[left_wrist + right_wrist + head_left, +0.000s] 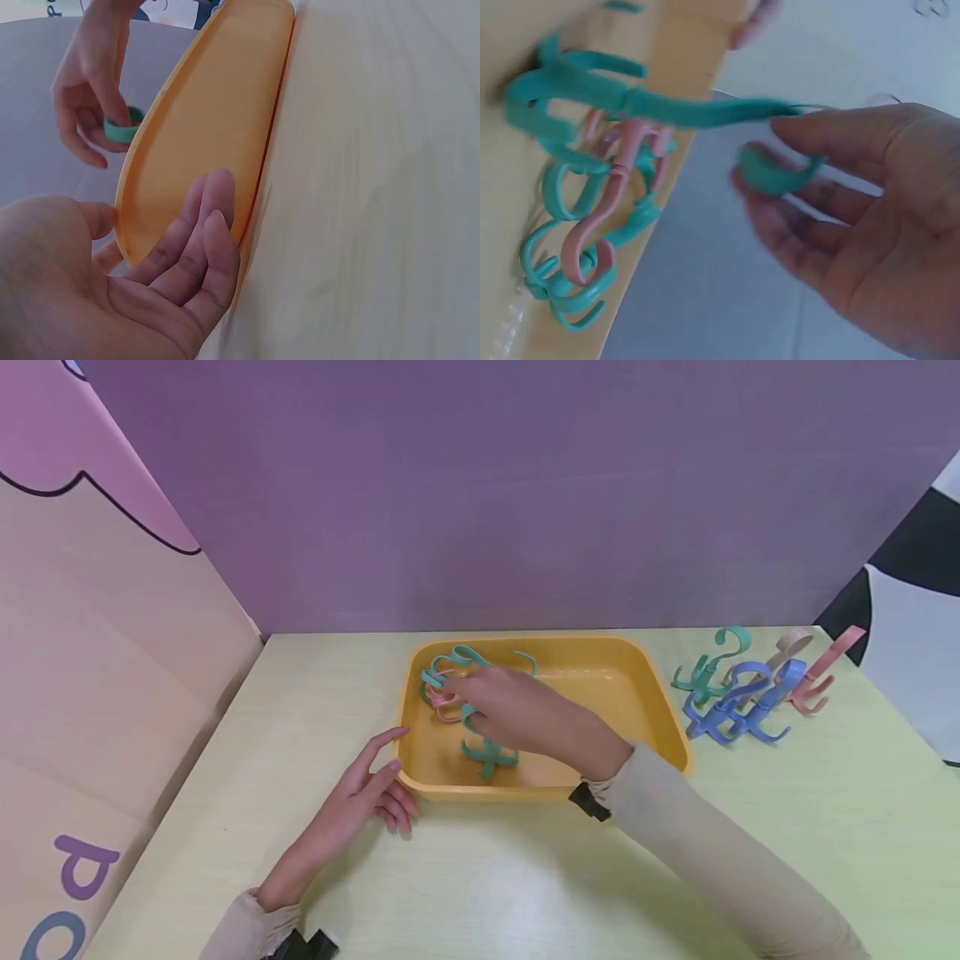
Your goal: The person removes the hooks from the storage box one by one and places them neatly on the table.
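My right hand (pixel 525 706) reaches into the yellow tray (pixel 611 693) and grips the curved end of a green multi-prong hook (pixel 489 756). In the right wrist view, the green hook's straight stem (pixel 705 111) leads away from the fingers to its prongs. Below it in that view lie a pink hook (pixel 592 214) and other green hooks (pixel 641 217), overlapping at the tray's left side. My left hand (pixel 367 789) touches the tray's left front corner, its fingers loosely bent beside the outer wall (pixel 206 127).
Right of the tray, several hooks stand close together on the table (pixel 825 827): a green hook (pixel 705 672), blue hooks (pixel 738 710) and a pink hook (pixel 821 672) among them. A purple panel (pixel 525 510) rises behind the table, and a pale panel (pixel 97 668) borders its left side.
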A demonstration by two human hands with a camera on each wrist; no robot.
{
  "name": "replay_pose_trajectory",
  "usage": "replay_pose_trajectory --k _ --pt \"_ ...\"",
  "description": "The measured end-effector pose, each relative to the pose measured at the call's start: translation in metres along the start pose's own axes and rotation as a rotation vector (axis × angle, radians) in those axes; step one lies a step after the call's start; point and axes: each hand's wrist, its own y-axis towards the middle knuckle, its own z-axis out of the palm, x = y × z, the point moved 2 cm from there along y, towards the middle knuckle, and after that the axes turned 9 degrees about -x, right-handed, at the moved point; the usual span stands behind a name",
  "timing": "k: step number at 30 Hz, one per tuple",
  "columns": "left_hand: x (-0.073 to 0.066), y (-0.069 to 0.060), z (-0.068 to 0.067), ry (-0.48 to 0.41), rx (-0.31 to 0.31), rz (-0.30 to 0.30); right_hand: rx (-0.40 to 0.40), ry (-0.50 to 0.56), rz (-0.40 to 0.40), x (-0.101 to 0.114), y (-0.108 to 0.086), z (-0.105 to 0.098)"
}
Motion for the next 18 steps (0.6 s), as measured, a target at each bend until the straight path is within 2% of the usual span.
replay_pose_trajectory --k 3,7,15,18 --pt "0.0 0.001 0.0 -0.001 -0.005 -0.011 -0.011 0.034 0.07 -0.006 -0.013 -0.01" --pt "-0.001 0.001 -0.001 0.0 -0.011 -0.023 -0.082 0.035 0.126 -0.009 -0.027 -0.015" --pt "-0.001 0.001 -0.001 0.005 0.012 -0.001 -0.284 -0.183 0.12 0.003 -0.037 0.003" --pt "0.0 0.0 -0.001 0.0 0.008 -0.007 -0.321 -0.24 0.129 0.008 -0.036 0.009"
